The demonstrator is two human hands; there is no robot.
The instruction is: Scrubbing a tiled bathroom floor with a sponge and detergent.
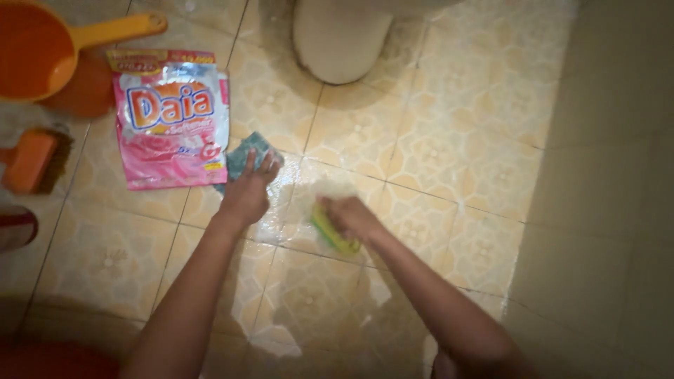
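Two forearms reach over the wet tiled floor. The right hand grips a yellow-green sponge; the left hand presses flat, fingers spread, on a teal cloth. A pink detergent pouch lies just left, the toilet base far, the wall right.

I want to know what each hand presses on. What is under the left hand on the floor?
A teal-green cloth pokes out beyond the left hand, lying on the wet patterned yellow floor tiles. The cloth's part beneath the palm is covered.
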